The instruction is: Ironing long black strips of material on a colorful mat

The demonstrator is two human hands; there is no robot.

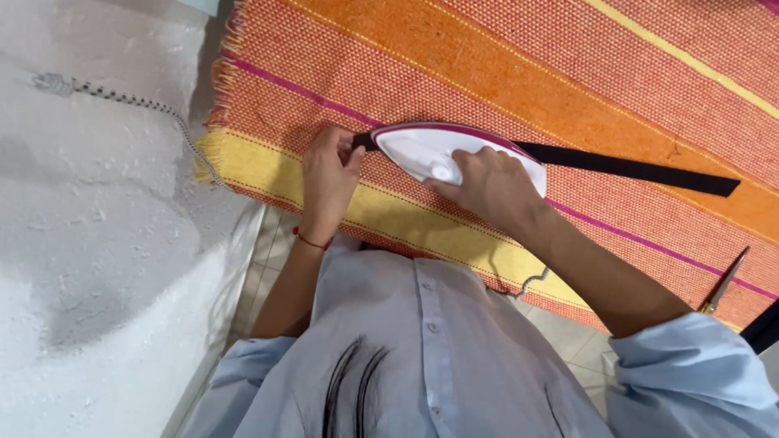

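woven orange mat (503, 65) pads black strip (633, 169); left hand (329, 174) grip pinches strip end taut, right hand (491, 185) grip wrapped around iron (422, 150).

A woven orange rug (519, 73) with yellow and magenta stripes and a fringed end covers the work surface. Scissors (725, 282) lie on it at the right edge. A braided black-and-white cord (122, 99) runs along the rough white wall (89, 243). Pale floor tiles (568, 337) show below the rug.
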